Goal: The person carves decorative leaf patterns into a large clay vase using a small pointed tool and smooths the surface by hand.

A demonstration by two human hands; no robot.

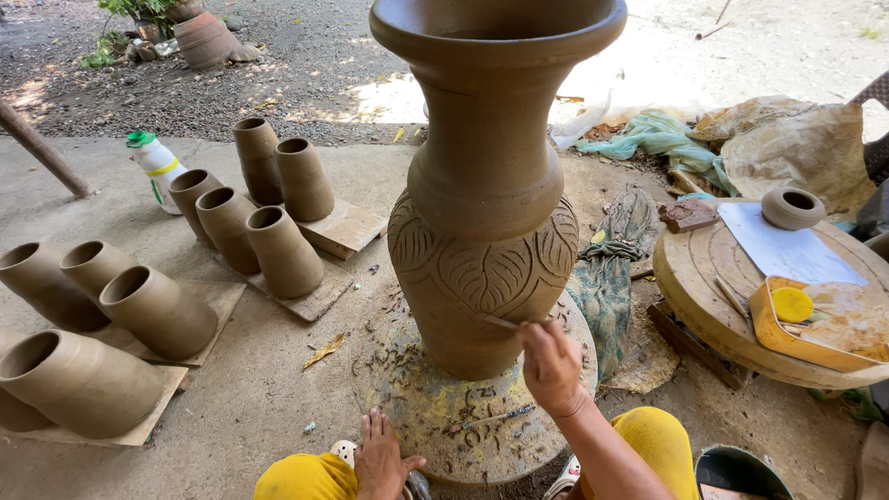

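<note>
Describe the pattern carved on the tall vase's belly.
Large veined leaf shapes cut into the brown clay vase, in a band around its belly; clearest in the head view.

Vase [486, 185] on wheel [435, 417]; pots [157, 310] left; round board [704, 278] right

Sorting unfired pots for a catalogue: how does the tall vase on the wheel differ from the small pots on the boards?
The tall vase bears carved leaves; the small pots are plain. The vase has a flared rim and a waist; the pots are simple tapered cylinders. The right hand works the vase; the pots stand untouched. Both are brown clay.
</note>
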